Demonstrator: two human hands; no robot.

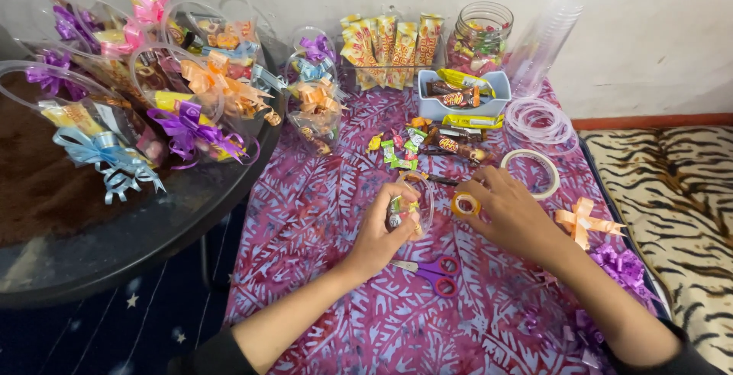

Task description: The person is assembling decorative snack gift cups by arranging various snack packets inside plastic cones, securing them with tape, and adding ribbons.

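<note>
Two hands: candy cup [408, 205], tape roll [465, 205].

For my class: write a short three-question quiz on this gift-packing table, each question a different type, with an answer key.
1. True or false: the right hand holds the purple scissors.
2. What does the left hand grip?
3. Where is the orange ribbon bow? A) right of the right hand B) inside the glass jar C) under the scissors

Key
1. False: it holds a small tape roll; the scissors lie on the cloth between the forearms.
2. A clear plastic tub of sweets.
3. A
</note>
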